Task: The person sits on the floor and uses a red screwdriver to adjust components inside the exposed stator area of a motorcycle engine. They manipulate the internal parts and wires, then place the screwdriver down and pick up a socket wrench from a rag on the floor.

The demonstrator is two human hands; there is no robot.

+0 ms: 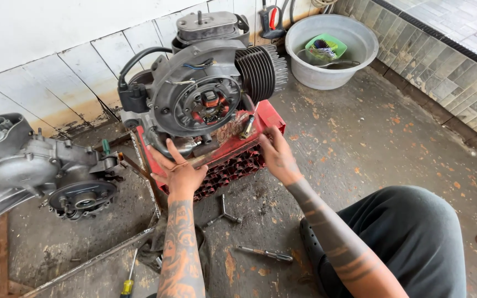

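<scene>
Looking down from our head camera at a stained concrete floor (pixel 360 143), we start at the far left, where a second grey cast-metal engine case (pixel 45 171) with a round toothed hub lies well apart from our hands. Below it a yellow-handled screwdriver (pixel 127 284) rests on the floor beside our tattooed left forearm. Our left hand (pixel 179 171) comes next: its fingers are spread and pressed flat against the lower front of the scooter engine (pixel 205 94), just where the engine meets the red plastic crate (pixel 238 160) that carries it. The engine is a bulky aluminium block, its round open flywheel housing with copper coils facing us and its dark finned cylinder pointing right, so its long axis runs left to right across our view. It sits directly ahead of and above both hands, with the left hand the nearer, touching it. On the floor between our arms lie a three-armed socket wrench (pixel 223 212) and a slim metal tool (pixel 265 254). Our right hand (pixel 276 154) grips the crate's right front edge, fingers curled over the rim; a small brass-coloured part stands just beside its fingertips, though we cannot tell whether they touch it. Our dark-trousered knee fills the lower right, and far right a grey basin (pixel 332 41) holds a green container against tiled wall.
</scene>
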